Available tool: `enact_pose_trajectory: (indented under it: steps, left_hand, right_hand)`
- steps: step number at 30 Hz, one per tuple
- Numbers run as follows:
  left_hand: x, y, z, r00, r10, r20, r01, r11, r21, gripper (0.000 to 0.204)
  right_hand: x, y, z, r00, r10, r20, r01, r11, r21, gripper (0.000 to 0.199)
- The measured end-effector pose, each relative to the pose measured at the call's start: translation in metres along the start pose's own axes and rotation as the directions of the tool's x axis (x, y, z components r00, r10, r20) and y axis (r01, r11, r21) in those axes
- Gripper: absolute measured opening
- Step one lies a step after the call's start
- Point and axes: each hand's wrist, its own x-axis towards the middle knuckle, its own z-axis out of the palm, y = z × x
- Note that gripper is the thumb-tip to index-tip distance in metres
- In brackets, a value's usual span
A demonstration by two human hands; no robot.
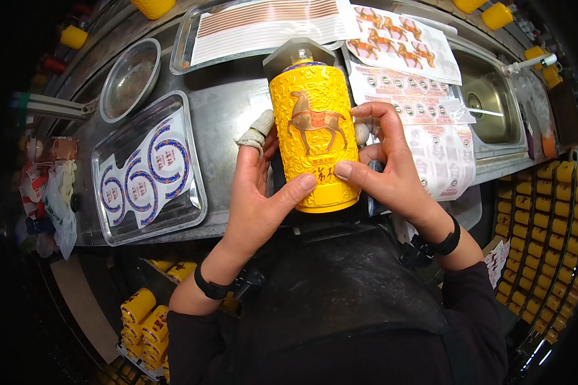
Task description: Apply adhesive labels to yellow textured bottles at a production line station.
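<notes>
A yellow embossed bottle (pixel 315 138) with a brown horse sticker on its front and a dark cap is held upright in front of me, above the steel counter (pixel 228 109). My left hand (pixel 258 192) grips its left side, thumb pressed on the lower front, and one fingertip wears a white cloth wrap. On the opposite side my right hand (pixel 388 170) holds the bottle, its thumb on the printed label low on the front.
A metal tray (pixel 149 170) with round blue-and-white stickers lies at left, a round steel bowl (pixel 130 78) behind it. Sheets of horse stickers (pixel 395 35) and small seals (pixel 430 115) lie at right beside a sink (pixel 491 96). Several yellow bottles fill crates at right (pixel 546 212) and lower left (pixel 144 321).
</notes>
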Motion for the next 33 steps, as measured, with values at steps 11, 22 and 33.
enact_pose_trajectory:
  steps: [11, 22, 33]
  left_hand:
    - [-0.001, 0.000, 0.000, 1.000, 0.003, -0.006, -0.003, 1.000, -0.019, 0.084]
    - [0.000, -0.002, -0.005, 1.000, -0.008, 0.011, 0.008, 0.999, -0.050, 0.079]
    - [-0.001, 0.001, 0.002, 1.000, -0.004, -0.002, 0.004, 1.000, -0.031, 0.082]
  right_hand:
    - [0.000, 0.005, 0.000, 0.998, -0.061, 0.001, 0.061, 0.998, -0.009, 0.066]
    - [0.000, 0.004, -0.001, 0.999, -0.035, 0.008, 0.034, 0.998, 0.060, 0.055]
    - [0.000, 0.004, -0.001, 1.000, -0.025, 0.016, 0.023, 0.989, 0.147, 0.053]
